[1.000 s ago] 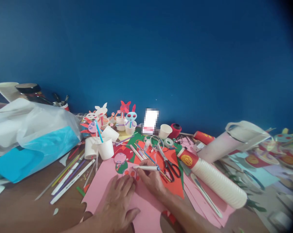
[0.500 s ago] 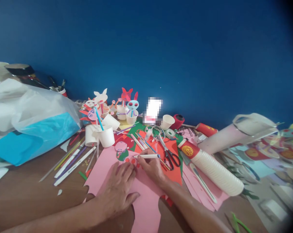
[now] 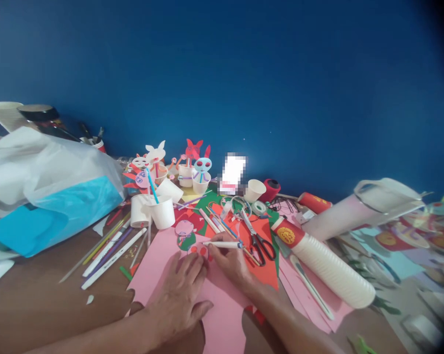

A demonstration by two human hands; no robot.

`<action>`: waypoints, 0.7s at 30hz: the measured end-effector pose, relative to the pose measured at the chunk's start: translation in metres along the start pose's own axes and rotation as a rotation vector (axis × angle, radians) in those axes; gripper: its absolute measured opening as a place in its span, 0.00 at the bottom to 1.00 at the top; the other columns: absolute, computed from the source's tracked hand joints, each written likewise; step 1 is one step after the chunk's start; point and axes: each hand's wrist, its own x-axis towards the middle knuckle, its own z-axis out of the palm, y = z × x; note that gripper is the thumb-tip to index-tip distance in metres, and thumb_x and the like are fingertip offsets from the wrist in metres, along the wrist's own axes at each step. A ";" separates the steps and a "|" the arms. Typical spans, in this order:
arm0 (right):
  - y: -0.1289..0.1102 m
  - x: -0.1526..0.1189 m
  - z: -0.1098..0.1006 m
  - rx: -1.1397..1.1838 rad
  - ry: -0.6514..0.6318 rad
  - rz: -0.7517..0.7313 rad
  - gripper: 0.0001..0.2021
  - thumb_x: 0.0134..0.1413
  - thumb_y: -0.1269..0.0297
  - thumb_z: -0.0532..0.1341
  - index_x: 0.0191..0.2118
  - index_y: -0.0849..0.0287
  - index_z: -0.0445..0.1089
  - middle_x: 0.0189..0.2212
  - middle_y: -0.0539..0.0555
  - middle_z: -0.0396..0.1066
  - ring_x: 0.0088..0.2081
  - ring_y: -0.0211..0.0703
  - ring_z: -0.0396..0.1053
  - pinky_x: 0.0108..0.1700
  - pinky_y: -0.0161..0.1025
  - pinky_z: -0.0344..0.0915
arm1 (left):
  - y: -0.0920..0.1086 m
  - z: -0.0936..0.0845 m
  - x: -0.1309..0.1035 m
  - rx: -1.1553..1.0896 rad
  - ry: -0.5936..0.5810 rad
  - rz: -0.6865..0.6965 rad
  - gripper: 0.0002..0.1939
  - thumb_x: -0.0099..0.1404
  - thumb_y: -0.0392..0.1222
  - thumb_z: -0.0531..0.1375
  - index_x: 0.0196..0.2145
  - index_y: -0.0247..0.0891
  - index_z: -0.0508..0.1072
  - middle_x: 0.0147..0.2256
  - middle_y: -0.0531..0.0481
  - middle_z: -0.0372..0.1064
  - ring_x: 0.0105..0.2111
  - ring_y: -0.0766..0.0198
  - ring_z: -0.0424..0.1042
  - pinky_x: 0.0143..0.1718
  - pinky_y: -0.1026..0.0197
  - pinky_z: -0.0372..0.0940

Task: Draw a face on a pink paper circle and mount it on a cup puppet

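My left hand (image 3: 183,282) lies flat on a large pink paper sheet (image 3: 150,273), fingers stretched out. Its fingertips touch the lower edge of a small pink paper cutout with red dots (image 3: 199,250). My right hand (image 3: 231,263) grips a white marker (image 3: 224,244), held nearly level with its tip at the cutout's upper right. Just beyond, a round pink paper face (image 3: 184,227) and a green paper piece (image 3: 188,241) lie on the sheet. Black-handled scissors (image 3: 261,243) rest on orange paper (image 3: 268,275) right of my right hand.
White paper cups (image 3: 162,213) with paper animal figures stand behind the sheet. Several markers (image 3: 113,259) lie at left by a plastic bag (image 3: 70,167). A long stack of paper cups (image 3: 328,265) and a cutter knife (image 3: 312,287) lie at right. A blue wall (image 3: 222,73) rises behind.
The marker in my right hand has tilted, and its tip now shows at the cutout's edge. My left hand stays on the paper. The whole view has shifted slightly downward.
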 end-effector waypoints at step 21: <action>0.008 -0.004 0.000 0.076 0.000 0.084 0.05 0.56 0.63 0.59 0.32 0.58 0.64 0.21 0.47 0.67 0.23 0.38 0.66 0.27 0.35 0.62 | 0.000 -0.005 0.001 -0.015 -0.060 -0.002 0.33 0.63 0.55 0.55 0.61 0.35 0.58 0.58 0.38 0.61 0.58 0.44 0.54 0.59 0.38 0.38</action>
